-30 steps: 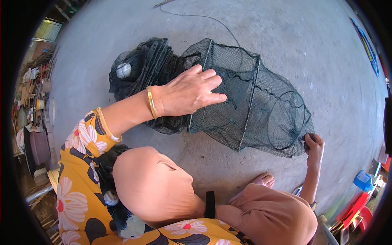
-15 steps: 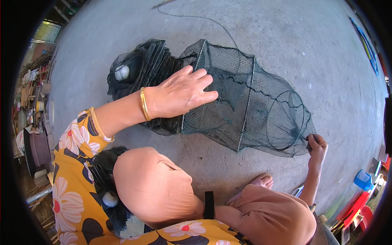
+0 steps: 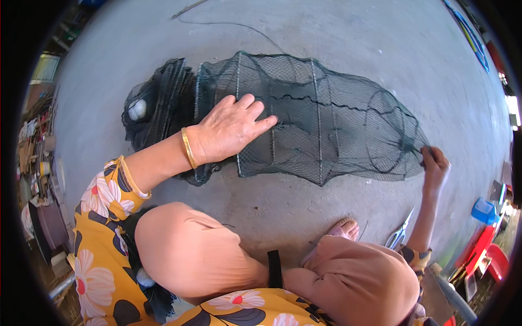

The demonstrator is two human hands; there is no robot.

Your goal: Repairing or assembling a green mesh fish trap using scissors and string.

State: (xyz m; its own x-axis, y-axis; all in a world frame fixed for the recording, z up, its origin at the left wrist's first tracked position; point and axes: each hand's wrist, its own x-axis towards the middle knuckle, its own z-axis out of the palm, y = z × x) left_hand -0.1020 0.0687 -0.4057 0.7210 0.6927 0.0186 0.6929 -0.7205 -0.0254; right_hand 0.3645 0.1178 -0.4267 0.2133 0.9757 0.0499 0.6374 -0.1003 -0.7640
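A dark green mesh fish trap (image 3: 348, 125), with rod-like cross frames, lies stretched across the concrete floor. Its left part is bunched into dark folds (image 3: 168, 98), where a white ball-shaped float (image 3: 137, 110) shows under the mesh. My left hand (image 3: 231, 130), wearing a gold bangle, is over the trap beside the folds. Its fingers are bent but apart, palm downward; whether they touch the mesh is hard to see. At the tapered far-right end, my right hand (image 3: 436, 163) pinches the gathered mesh tip. A round hoop (image 3: 370, 130) shows inside that end.
Scissors (image 3: 399, 231) with blue handles lie on the floor by my right forearm. More dark netting with a white float (image 3: 144, 278) is beside my left knee. A blue container (image 3: 484, 211) and red items stand at the right; a thin cord (image 3: 234, 24) runs behind the trap.
My right hand has moved right and slightly away with the mesh tip, and the trap is stretched longer. More frames show apart from the folds. My left hand has shifted slightly left in view.
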